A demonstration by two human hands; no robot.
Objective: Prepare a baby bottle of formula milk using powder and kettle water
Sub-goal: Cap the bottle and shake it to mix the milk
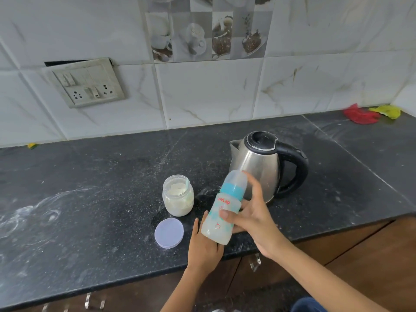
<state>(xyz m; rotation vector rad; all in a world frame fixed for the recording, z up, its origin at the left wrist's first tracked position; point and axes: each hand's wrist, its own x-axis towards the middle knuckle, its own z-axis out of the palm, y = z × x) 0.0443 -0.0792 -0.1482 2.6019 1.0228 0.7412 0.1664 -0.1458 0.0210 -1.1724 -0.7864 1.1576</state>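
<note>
The right hand grips the translucent plastic baby bottle with a teal collar and clear domed cap, thumb across its printed front about halfway up, the other fingers wrapped behind, the index finger reaching up alongside the cap. The left hand has its fingers straight and lies flat against the lower left side and base of the bottle, steadying it without curling round. The bottle is tilted, cap leaning up and right, base low and just above the front edge of the black speckled stone bench. Cloudy liquid seems to fill the body, so I judge it moderately weighty for its size, fairly stiff but smooth and perhaps damp; the mid-body grip suits it, and the ridged collar would give firmer purchase for twisting or shaking

Just left of the bottle stands the open clear jar of pale formula powder, a teal scoop handle inside, with its round lilac plastic lid lying flat nearer the edge. Behind the bottle, close to the right fingers, sits the stainless steel kettle with black lid and handle
</note>
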